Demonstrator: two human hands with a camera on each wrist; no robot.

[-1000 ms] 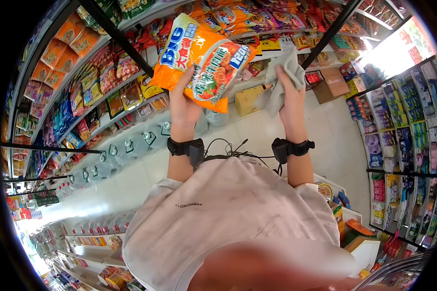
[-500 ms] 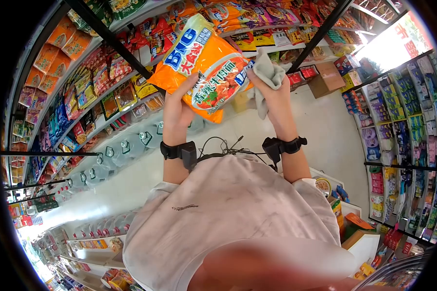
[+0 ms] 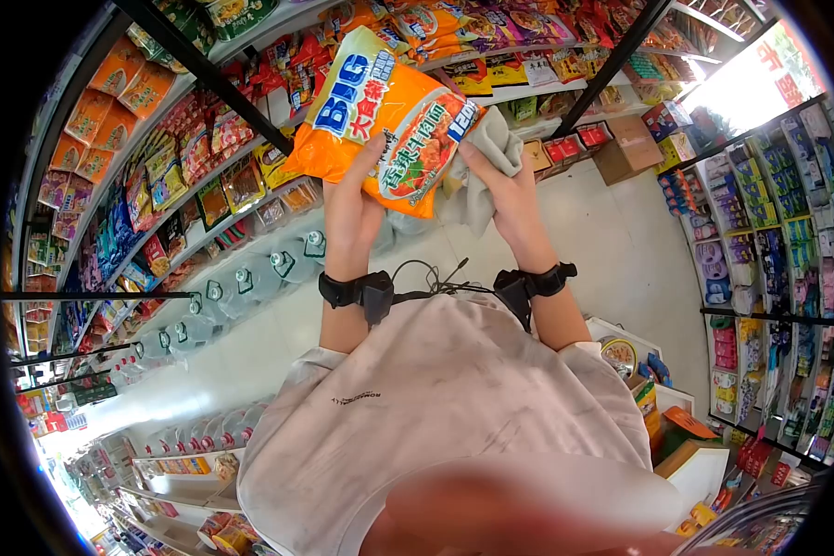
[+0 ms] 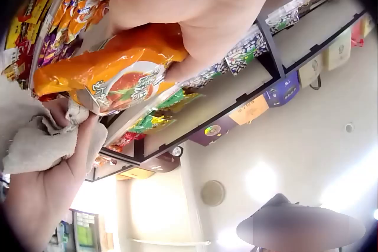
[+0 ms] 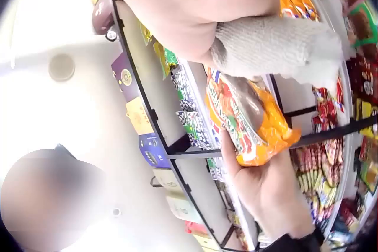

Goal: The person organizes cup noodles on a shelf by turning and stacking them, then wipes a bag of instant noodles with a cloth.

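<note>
In the head view, a large orange bag of instant noodles [image 3: 371, 102] is held up in front of the shelves. My left hand [image 3: 350, 208] grips its lower left side, thumb across the printed front. My right hand [image 3: 512, 206] holds a grey cloth [image 3: 497, 141] against the bag's right end, its thumb close to the bag's edge. The left wrist view shows the bag [image 4: 133, 69] under my left fingers, with the bunched cloth [image 4: 44, 137] at its far end. From the right wrist, the cloth [image 5: 266, 45] hides part of the bag's upper end.
Shelves of noodle packets [image 3: 445, 28] and snack bags [image 3: 167, 176] curve around ahead and left. Large water bottles [image 3: 250, 287] line the floor below. A cardboard box [image 3: 625, 151] stands right of the hands, and a rack of hanging goods [image 3: 769, 241] is farther right.
My right hand has brought the cloth leftward from beside the bag onto its right end. The left hand keeps its grip, and the bag has shifted only slightly.
</note>
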